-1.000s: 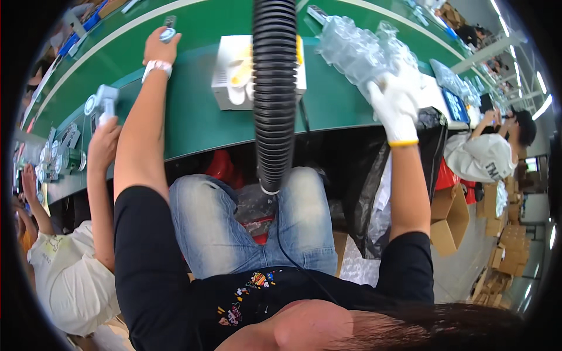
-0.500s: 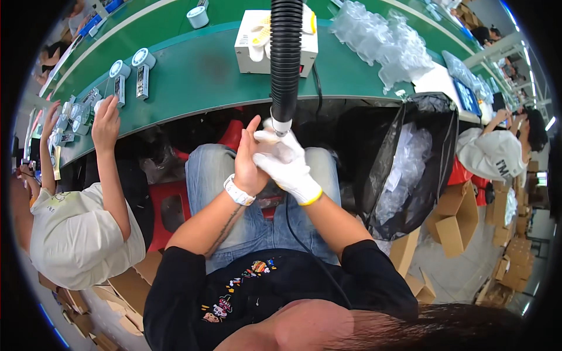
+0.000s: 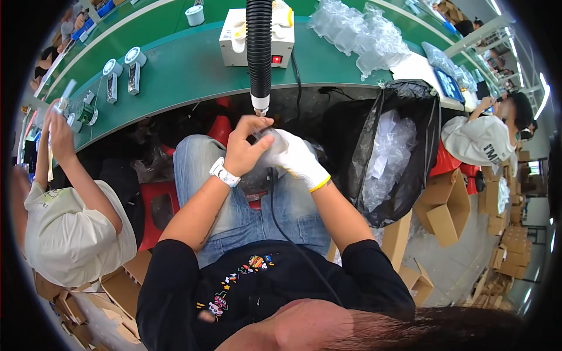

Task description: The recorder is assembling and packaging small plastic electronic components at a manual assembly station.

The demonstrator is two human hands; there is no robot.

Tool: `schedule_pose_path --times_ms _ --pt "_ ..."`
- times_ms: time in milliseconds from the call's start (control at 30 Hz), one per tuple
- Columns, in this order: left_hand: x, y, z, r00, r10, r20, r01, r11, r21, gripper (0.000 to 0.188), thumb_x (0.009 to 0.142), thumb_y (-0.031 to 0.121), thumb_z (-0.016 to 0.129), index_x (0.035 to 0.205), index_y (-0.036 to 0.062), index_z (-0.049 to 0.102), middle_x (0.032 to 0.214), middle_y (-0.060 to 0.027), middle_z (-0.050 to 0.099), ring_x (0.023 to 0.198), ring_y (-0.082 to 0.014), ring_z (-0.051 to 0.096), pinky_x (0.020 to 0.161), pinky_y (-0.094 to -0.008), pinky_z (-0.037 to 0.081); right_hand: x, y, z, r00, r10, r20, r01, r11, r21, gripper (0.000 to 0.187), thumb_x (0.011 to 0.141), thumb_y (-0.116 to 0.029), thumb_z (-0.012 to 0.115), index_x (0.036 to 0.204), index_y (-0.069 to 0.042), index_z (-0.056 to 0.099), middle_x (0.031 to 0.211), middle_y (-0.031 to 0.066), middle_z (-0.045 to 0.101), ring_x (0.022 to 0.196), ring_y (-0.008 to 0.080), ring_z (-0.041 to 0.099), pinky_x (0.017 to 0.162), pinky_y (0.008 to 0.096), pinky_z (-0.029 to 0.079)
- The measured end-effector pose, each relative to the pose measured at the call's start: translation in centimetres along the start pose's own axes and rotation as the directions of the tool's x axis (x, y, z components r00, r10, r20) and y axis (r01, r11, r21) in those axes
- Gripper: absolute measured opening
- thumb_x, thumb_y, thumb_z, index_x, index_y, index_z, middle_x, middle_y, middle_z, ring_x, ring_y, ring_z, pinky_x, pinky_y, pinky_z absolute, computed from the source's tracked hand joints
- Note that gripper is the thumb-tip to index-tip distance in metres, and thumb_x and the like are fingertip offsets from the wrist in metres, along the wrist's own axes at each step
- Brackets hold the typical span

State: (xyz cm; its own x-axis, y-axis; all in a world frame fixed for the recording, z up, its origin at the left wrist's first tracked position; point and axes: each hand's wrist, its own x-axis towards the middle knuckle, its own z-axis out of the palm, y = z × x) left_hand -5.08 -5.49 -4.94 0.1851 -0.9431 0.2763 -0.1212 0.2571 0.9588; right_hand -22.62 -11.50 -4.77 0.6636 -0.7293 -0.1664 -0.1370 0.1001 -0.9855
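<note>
My bare left hand (image 3: 247, 143), with a white watch at its wrist, is curled just below the nozzle of a black ribbed hose (image 3: 259, 52). My right hand (image 3: 293, 159) wears a white glove with a yellow cuff edge and is closed beside the left palm. Between the two hands is a blurred, greyish, see-through piece (image 3: 264, 142); its kind cannot be made out. Motion smears the gloved fingertips and partly hides them. Both hands are above my knees, in front of the bench edge.
A white box (image 3: 257, 38) with a lit red switch and gloves on top stands on the green bench (image 3: 181, 73). Clear plastic pieces (image 3: 360, 38) lie to its right. A black bag (image 3: 401, 152) of clear plastic hangs at my right. A co-worker (image 3: 79, 228) sits at my left.
My left hand has curled its fingers and turned over toward the glove. The red switch on the box now shows lit. The whole view has shifted slightly. The left co-worker's hands have come together.
</note>
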Motion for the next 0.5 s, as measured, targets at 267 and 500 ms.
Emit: schedule_pose_path --times_ms 267,500 --pt "1.0 -1.6 -2.2 0.913 -0.407 0.036 0.292 0.588 -0.754 0.019 0.106 0.020 0.060 0.116 0.0046 0.066 0.119 -0.0089 0.072 0.111 -0.0208 0.068 0.096 -0.0352 0.055 -3.3 3.6 -7.8 0.995 -0.046 -0.092 0.102 0.490 0.866 0.052 0.094 -0.029 0.072 0.139 -0.009 0.057 0.128 0.0149 0.066 0.111 0.0228 0.066 0.097 0.0379 0.054" --pt "-5.6 1.3 1.2 0.725 -0.684 0.080 0.479 0.417 -0.772 0.022 0.104 0.020 0.063 0.121 0.0055 0.066 0.120 -0.0078 0.071 0.111 -0.0230 0.069 0.097 -0.0376 0.055 0.3 3.5 3.8 0.928 -0.313 -0.201 0.348 0.922 0.168 0.063 0.094 -0.003 0.069 0.151 -0.003 0.043 0.128 0.0149 0.062 0.111 0.0238 0.064 0.094 0.0468 0.055"
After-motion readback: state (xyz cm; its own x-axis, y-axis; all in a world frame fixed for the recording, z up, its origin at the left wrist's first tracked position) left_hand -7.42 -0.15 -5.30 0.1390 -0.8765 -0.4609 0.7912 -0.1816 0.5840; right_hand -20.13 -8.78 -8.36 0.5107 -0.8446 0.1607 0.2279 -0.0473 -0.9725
